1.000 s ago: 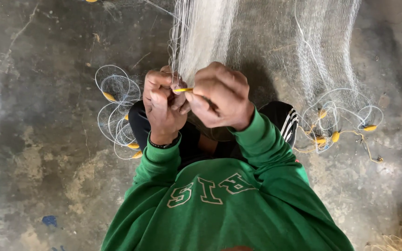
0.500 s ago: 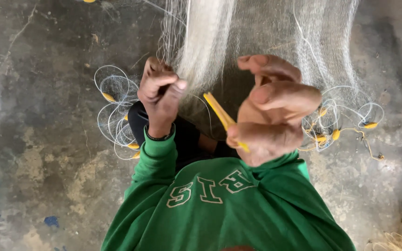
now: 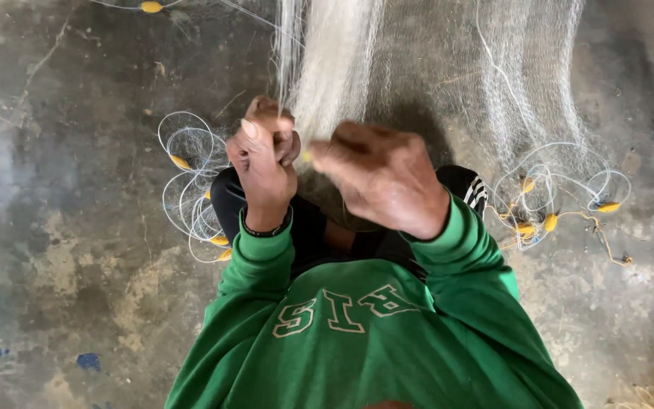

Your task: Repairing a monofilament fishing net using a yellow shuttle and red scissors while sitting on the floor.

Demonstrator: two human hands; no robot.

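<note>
Left hand (image 3: 263,168) fingers curled tight on the gathered net (image 3: 334,68), holding it taut, likely so the mesh can be worked. Right hand (image 3: 384,176) closed at the same bunch, just beside; a yellow tip (image 3: 306,157) shows between them. Net hangs from above over the knees. Yellow floats (image 3: 546,222): roughly nine on the floor (image 3: 62,227).

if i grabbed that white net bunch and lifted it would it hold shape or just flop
The white net would probably flop: it hangs in a soft gathered bunch where the left hand pinches it. It looks light, since you can see the concrete floor through the fine mesh. It may snag, given the line loops and yellow floats tangled alongside.
</note>
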